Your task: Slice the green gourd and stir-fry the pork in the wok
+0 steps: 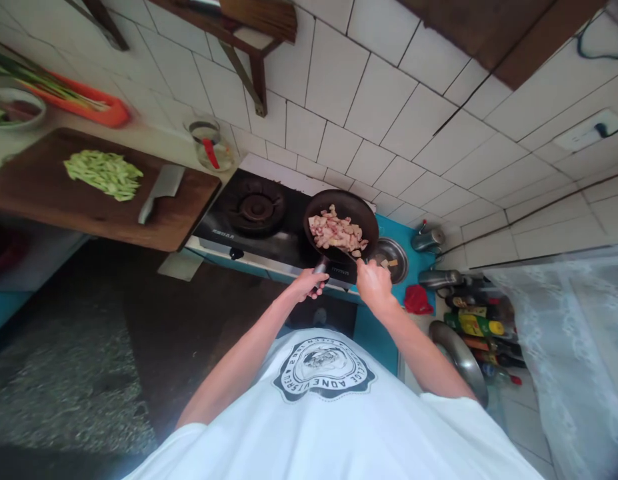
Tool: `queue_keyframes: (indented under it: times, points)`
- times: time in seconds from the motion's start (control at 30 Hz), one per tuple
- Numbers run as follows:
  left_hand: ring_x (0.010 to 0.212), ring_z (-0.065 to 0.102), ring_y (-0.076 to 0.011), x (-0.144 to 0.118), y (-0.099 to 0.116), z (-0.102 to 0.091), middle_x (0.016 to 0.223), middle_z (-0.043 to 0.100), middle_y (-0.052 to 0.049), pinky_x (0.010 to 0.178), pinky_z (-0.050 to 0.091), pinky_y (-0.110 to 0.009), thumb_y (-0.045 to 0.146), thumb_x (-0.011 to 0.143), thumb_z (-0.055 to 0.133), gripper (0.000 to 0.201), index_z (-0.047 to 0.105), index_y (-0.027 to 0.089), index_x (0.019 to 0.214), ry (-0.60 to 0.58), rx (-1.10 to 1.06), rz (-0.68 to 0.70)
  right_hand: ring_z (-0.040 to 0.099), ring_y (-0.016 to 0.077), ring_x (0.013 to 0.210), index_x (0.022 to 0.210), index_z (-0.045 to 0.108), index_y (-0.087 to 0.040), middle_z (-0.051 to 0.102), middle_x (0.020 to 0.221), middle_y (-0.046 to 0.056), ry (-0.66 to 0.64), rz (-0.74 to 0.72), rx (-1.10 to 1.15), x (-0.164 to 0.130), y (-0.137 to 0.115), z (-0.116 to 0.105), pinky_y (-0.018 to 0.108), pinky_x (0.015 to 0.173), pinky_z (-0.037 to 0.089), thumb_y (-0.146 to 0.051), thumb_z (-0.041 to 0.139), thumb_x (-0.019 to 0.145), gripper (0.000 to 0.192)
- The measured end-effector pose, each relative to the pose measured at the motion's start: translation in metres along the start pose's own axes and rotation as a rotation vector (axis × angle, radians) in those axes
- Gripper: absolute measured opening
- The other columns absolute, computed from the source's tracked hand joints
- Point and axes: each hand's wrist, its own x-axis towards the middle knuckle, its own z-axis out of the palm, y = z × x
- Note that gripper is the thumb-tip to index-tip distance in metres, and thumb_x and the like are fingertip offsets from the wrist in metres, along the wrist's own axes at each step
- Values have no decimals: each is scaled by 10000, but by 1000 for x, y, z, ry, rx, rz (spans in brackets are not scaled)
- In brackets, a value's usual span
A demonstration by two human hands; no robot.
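White tiles (333, 70) are rising behind a gas stove (287, 223); over its right side, a frying pan (365, 205) is holding sliced meat (335, 231). The left hand (309, 285) is gripping the pan handle (321, 265); the right hand (373, 283) is clasping a mostly hidden utensil (351, 255).

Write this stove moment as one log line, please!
left grip: pan handle; right grip: utensil, mostly hidden; pan: meat pieces, over stove; knife: on cutting board

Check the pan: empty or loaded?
Loaded: pinkish meat pieces lie in the pan, its dark inside showing around them.
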Motion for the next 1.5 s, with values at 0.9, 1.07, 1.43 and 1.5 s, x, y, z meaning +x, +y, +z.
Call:
queue_keyframes:
  times: [0.9, 1.07, 1.43, 1.5]
  points:
    - [437, 528, -95, -3, 5, -4, 623, 578, 32, 389, 362, -185, 322, 897, 781, 286, 528, 192, 869, -23, 33, 3, 704, 247, 1194, 1408, 736, -254, 752, 1352, 119, 67, -50, 128, 88, 88, -1, 314, 946, 519, -342, 513, 1070, 414]
    - [433, 517, -84, -4, 6, -4, 632, 579, 38, 386, 357, -175, 361, 885, 806, 331, 520, 195, 885, -18, 34, -9, 701, 258, 1194, 1420, 720, -240, 738, 1355, 143, 98, 33, 234, 48, 67, 13, 333, 963, 527, -338, 481, 1086, 422]
    - [441, 519, -79, 0, 1, -8, 653, 588, 36, 387, 364, -170, 388, 872, 806, 340, 533, 191, 924, -39, 21, 8, 706, 290, 1119, 1474, 681, -281, 687, 1355, 145, 152, 18, 359, 58, 17, -2, 350, 913, 521, -369, 412, 1116, 456]
    - [440, 521, -80, -1, 2, -7, 655, 590, 36, 389, 367, -173, 405, 865, 819, 361, 536, 190, 930, -29, 22, 0, 706, 280, 1114, 1462, 685, -285, 682, 1353, 134, 94, -43, 351, 65, 22, 14, 339, 907, 511, -345, 432, 1111, 437]
